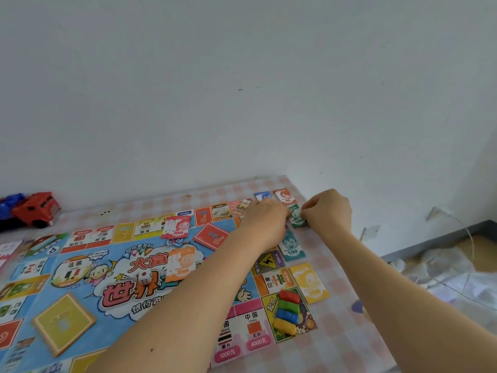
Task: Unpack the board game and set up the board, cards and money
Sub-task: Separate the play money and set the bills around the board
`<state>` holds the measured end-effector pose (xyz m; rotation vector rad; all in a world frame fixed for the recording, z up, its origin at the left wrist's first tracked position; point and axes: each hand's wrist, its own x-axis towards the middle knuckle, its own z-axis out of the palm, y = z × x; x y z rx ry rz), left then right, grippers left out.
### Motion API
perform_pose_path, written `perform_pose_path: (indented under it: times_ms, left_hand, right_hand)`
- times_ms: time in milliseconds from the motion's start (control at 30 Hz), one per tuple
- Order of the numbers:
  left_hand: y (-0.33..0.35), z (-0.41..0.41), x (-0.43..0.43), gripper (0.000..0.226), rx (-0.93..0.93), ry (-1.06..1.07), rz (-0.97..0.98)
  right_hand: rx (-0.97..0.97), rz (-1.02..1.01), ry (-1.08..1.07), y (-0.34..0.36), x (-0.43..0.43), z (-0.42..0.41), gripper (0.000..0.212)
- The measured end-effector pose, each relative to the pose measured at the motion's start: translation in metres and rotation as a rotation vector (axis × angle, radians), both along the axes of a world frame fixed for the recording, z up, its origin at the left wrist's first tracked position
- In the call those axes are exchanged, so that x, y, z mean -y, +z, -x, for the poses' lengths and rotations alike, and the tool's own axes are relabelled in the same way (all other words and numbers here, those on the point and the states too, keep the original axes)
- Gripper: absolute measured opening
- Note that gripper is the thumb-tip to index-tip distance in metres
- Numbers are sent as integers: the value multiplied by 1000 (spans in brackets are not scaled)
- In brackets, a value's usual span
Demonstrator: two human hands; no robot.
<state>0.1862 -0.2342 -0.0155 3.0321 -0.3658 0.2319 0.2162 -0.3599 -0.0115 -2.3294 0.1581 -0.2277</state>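
A red toy truck (37, 210) sits far left by the wall, and the game board (80, 265) lies flat on the checked cloth (347, 343) with a white die (145, 277) near its middle. Beside the board's far right corner your left hand (265, 222) curls against the green 1000 note (297, 215); I cannot tell whether its grip holds it. Your right hand (329, 211) has its grip pinched on that note's right edge.

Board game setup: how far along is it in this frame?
Done: the board lies unfolded, with orange card deck, yellow card deck, pawns and die on it; 100 notes and yellow notes line its right edge. In hand: the right hand pinches the green 1000 notes there; the left hand meets them, its grip hidden. Left: the orange 2000 notes and pink notes lie mid-board, seemingly unsorted.
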Motion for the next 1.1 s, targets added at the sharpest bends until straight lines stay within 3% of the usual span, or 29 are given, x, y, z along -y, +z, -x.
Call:
perform_pose_path:
  times_ms: [167, 333, 633, 800, 967, 1100]
  left_hand:
    - [2, 2, 3, 38, -22, 12, -15]
    - [15, 14, -6, 51, 50, 82, 211]
    - [55, 54, -89, 31, -11, 270, 476]
    - [55, 90, -125, 18, -89, 372, 429]
    - [50, 113, -149, 44, -284, 452, 266]
    - [41, 121, -152, 50, -303, 447, 265]
  right_hand:
    - [44, 106, 23, 0, -2, 6, 19]
    - [161, 125, 121, 17, -10, 19, 24]
    - [78, 117, 460, 40, -64, 58, 20]
    - [-8, 173, 653, 37, -102, 78, 23]
    - [-6, 214, 666, 33, -117, 88, 18]
    - [-10, 224, 658, 30, -121, 98, 15]
